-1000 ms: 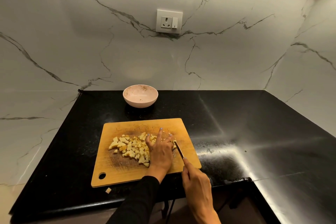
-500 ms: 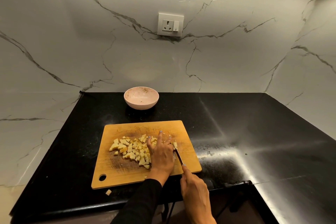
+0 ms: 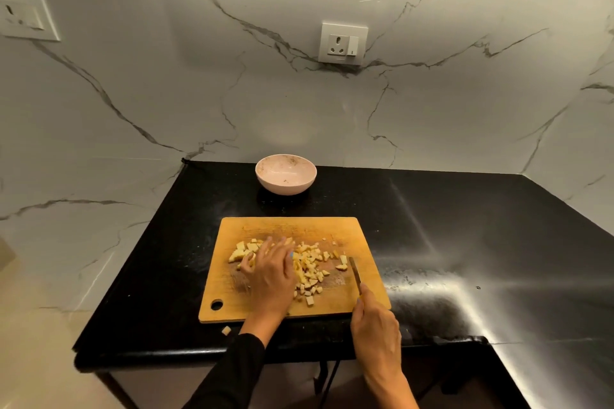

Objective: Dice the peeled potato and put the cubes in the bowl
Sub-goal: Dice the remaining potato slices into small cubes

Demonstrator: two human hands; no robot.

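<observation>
Black countertop (image 3: 465,226) meets white marble walls (image 3: 166,93) (grey-veined) bearing two sockets (image 3: 343,43).

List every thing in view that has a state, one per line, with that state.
Potato cubes: diced, heaped on the board, none in the bowl.
Stray cube: off the board, on the counter.
Bowl: upright, no cubes inside.
Cutting board: flat on the counter.
Knife: tip on the board.
Left hand: resting over the cubes.
Right hand: grips the knife.

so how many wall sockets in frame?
2. One wall socket on the marble backsplash above the bowl; a second socket at the far left edge, partly cut off.
</observation>
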